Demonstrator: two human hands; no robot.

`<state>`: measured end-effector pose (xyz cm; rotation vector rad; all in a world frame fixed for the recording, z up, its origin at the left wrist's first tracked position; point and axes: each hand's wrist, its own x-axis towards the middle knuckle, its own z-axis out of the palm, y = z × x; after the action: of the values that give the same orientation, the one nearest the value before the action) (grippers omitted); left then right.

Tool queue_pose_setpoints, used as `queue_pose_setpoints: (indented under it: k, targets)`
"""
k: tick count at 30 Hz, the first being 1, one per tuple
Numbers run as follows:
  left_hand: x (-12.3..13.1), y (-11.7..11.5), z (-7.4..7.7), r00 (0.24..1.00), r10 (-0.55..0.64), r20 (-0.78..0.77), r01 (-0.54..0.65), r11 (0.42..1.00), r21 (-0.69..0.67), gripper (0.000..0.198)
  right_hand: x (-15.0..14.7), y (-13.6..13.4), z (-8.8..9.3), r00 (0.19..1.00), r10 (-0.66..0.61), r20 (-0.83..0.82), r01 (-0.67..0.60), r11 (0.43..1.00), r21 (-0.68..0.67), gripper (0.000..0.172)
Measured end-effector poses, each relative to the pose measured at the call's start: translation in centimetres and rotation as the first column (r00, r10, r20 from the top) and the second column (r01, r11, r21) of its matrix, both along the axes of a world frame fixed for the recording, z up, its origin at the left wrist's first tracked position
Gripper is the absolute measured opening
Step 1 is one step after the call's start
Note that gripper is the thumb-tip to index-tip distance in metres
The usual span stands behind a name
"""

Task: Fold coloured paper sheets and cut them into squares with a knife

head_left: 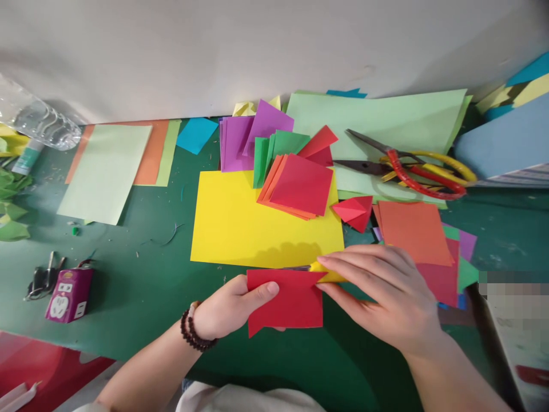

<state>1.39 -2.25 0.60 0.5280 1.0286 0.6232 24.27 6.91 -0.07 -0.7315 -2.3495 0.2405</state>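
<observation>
My left hand point(231, 306), with a dark beaded bracelet at its wrist, pinches a folded red paper point(295, 300); the thumb lies on top and the fingers are mostly hidden beneath. In my right hand point(386, 292) is a yellow-handled utility knife point(326, 272), its thin grey blade lying along the paper's upper edge, partly behind it. Pointed flaps stick out at two corners of the red paper. Just beyond my hands lies a yellow sheet point(227, 220), carrying a stack of red and orange squares point(302, 186). A folded red piece point(355, 212) rests by the sheet's right edge.
Two pairs of scissors point(429, 171) with red and yellow handles lie on pale green sheets point(386, 117). Orange squares point(412, 232) sit at right. Leftward are a purple socket block point(68, 294), a pale sheet point(107, 171) and a clear bottle point(40, 114). A wall closes the back.
</observation>
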Motion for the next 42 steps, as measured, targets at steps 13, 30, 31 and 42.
queue_pose_setpoints:
  k: [13, 30, 31, 42]
  targets:
    - [0.7, 0.0, 0.0, 0.997, 0.044, -0.064, -0.044, 0.999, -0.009, 0.051, -0.1, -0.3, -0.4, 1.0, -0.014, 0.005, 0.014, 1.0, 0.001, 0.028]
    - [1.1, -0.1, 0.4, 0.998, 0.02, -0.064, -0.02, 1.0, -0.008, 0.058, -0.6, -0.8, -0.8, 1.0, -0.004, -0.024, 0.004, 0.999, -0.032, 0.029]
    - [1.2, -0.1, 0.3, 0.998, 0.038, -0.045, -0.038, 0.999, -0.008, 0.057, -0.5, -0.8, -0.8, 1.0, -0.007, -0.021, 0.006, 1.0, -0.029, 0.029]
    - [0.8, -0.2, -0.2, 0.995, 0.072, -0.066, -0.07, 0.997, 0.029, 0.052, -0.2, -0.1, -0.4, 0.999, -0.037, -0.026, 0.037, 0.999, 0.004, 0.026]
